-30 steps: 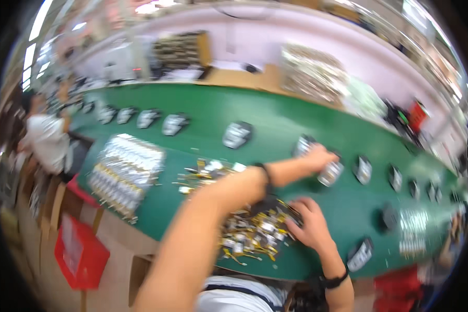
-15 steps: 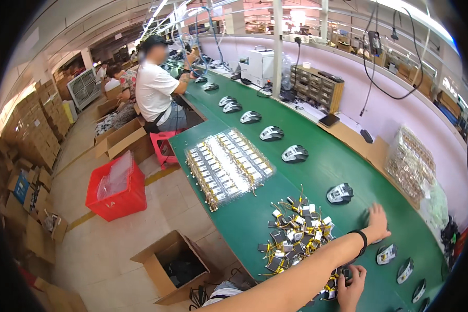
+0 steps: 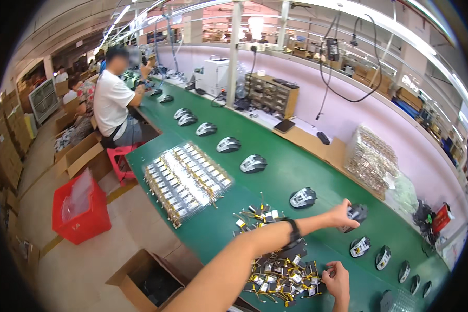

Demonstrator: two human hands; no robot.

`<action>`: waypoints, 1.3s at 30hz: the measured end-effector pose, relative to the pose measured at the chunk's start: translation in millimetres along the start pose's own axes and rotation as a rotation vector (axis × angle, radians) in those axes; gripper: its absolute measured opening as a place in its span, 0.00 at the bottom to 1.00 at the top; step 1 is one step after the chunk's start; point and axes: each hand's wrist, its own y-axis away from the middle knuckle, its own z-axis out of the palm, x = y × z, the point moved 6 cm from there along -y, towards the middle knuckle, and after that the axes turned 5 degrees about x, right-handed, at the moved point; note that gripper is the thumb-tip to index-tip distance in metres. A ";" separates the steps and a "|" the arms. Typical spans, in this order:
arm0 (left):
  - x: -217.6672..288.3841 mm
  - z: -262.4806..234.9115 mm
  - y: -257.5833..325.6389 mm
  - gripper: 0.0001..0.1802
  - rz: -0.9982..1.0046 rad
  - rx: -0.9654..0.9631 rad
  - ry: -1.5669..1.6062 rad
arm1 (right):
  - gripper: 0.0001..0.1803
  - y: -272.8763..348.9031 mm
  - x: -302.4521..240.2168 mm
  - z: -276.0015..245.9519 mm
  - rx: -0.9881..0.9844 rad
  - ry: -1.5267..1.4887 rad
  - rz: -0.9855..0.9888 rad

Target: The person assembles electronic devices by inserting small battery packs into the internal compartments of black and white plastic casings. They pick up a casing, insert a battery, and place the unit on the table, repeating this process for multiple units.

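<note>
My left hand [image 3: 338, 215] clamps a mouse [image 3: 356, 216], likely light, stiff, best side-gripped; I cannot tell if my right hand [image 3: 338, 280], beside batteries [image 3: 283, 281], grips.

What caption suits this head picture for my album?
Left hand holds a computer mouse; right hand beside heaped little batteries.

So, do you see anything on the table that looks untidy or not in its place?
The loose wired packs look untidy: they lie in a jumbled pile beside the right hand, wires pointing every way, while similar packs sit in neat rows nearby. I see no clear damage.
</note>
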 end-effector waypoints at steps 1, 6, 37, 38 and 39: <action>21.5 -7.0 21.1 0.51 -0.019 -0.060 0.290 | 0.09 2.8 5.1 -4.0 -0.013 -0.042 -0.009; 56.1 -69.3 125.6 0.45 -0.092 -0.263 0.525 | 0.07 0.3 25.8 -5.2 -0.077 -0.320 0.021; 16.0 -34.1 210.4 0.34 -0.361 0.050 1.113 | 0.07 44.7 50.4 -39.2 0.164 -0.021 0.060; 10.5 -34.2 210.1 0.32 -0.350 0.008 1.139 | 0.07 46.3 50.0 -39.6 0.194 -0.061 0.071; 11.8 -33.8 209.5 0.32 -0.357 -0.010 1.170 | 0.07 45.8 48.2 -39.0 0.211 -0.007 0.007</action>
